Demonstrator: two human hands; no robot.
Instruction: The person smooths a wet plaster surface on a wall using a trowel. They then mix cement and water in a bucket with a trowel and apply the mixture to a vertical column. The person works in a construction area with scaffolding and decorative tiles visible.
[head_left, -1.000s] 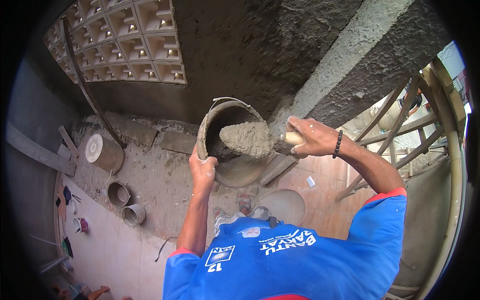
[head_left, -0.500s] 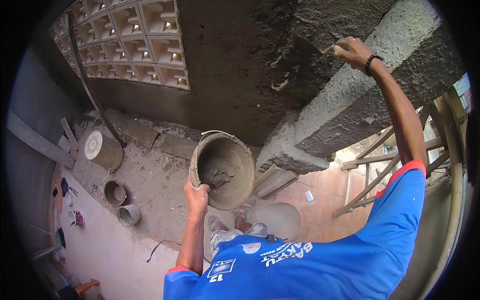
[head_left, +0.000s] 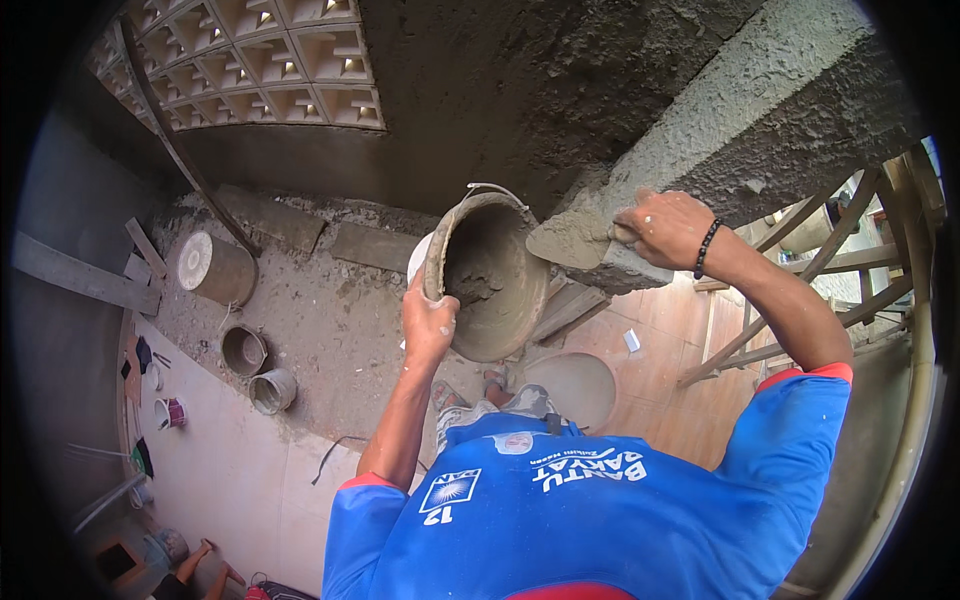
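My left hand (head_left: 430,318) grips the rim of a mortar-caked bucket (head_left: 515,325), tilted so that its mouth opens toward me. Grey wet mortar (head_left: 478,275) lies inside it, and its wire handle stands up at the far side. In my right hand (head_left: 668,232) is a trowel (head_left: 565,240), its pointed blade coated in grey mortar and held just right of the bucket's rim. My fingers wrap round its handle, most of which they hide. Beyond the trowel is a rough plastered beam or column (head_left: 700,130), beside a dark, freshly plastered wall (head_left: 470,110).
A light ventilation-block panel (head_left: 270,60) sits in the wall. At left stand an upturned bucket (head_left: 215,270) and two small pails (head_left: 245,350). Wooden scaffold poles (head_left: 800,290) rise at right. A round, greyish basin (head_left: 570,390) lies near my feet. Another person (head_left: 185,565) is at lower left.
My right hand has come down from the wall with the trowel, close to the bucket. My left hand has raised the bucket slightly, to the right and farther away.
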